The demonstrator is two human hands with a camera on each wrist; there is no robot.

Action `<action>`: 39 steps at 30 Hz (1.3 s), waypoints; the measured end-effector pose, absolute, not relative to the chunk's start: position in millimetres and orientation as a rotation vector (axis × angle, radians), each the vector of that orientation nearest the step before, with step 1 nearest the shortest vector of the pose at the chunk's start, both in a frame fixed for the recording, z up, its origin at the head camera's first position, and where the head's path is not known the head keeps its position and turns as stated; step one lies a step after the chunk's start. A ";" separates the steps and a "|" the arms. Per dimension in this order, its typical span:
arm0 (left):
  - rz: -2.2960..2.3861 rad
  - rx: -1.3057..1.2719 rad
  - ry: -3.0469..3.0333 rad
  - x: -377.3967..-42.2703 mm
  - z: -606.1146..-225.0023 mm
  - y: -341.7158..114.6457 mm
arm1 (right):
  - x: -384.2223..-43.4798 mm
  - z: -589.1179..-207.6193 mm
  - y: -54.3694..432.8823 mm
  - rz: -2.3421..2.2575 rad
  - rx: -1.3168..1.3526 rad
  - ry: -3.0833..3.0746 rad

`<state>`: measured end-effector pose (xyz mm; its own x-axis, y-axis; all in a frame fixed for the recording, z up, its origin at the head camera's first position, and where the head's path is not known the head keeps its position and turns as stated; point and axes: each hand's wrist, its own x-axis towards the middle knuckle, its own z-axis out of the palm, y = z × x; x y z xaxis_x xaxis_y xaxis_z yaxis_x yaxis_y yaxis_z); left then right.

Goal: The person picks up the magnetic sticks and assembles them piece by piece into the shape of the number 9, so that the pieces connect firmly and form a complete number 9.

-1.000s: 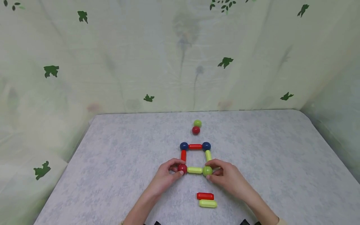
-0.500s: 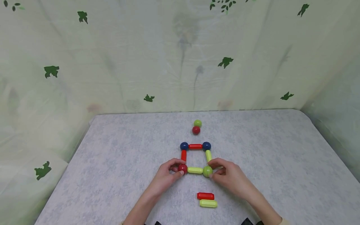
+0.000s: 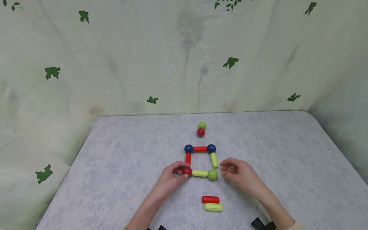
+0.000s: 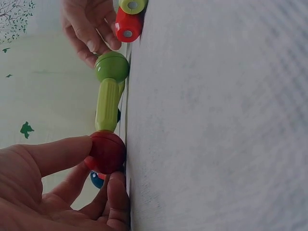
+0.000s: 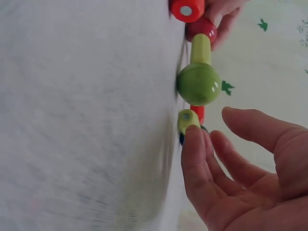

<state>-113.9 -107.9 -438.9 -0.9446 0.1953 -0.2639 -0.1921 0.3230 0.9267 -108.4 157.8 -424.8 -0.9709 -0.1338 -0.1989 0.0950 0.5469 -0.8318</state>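
Balls and short rods form a small square on the table. At its near left corner my left hand (image 3: 171,175) holds a red ball (image 3: 187,172) between thumb and fingers. A yellow-green rod (image 3: 199,173) joins that ball to a green ball (image 3: 212,174) at the near right corner. My right hand (image 3: 241,176) is just right of the green ball, apart from it, fingers loosely bent around nothing. The right-side yellow-green rod (image 3: 214,160) has its metal-tipped end (image 5: 186,116) apart from the green ball. Two blue balls (image 3: 188,149) and two red rods (image 3: 200,149) form the far and left sides.
Behind the square, a loose green ball (image 3: 202,125) and a loose red ball (image 3: 201,132) lie close together. Nearer the person, a red rod (image 3: 210,199) and a yellow-green rod (image 3: 213,207) lie side by side. A leaf-patterned curtain (image 3: 184,64) stands behind the grey table (image 3: 129,140).
My right hand has let go of the green ball and drawn back to the right. The left hand still holds the red ball in the same place.
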 end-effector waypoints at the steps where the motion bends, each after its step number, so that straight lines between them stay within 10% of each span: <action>1: 1.657 0.002 2.266 -113.9 -438.7 -107.9 | -109.2 -423.6 158.0 -1.392 -0.022 2.541; 39: 1.647 -0.009 2.274 -112.9 -436.3 -107.1 | -169.5 -429.1 137.9 -1.154 -0.061 2.552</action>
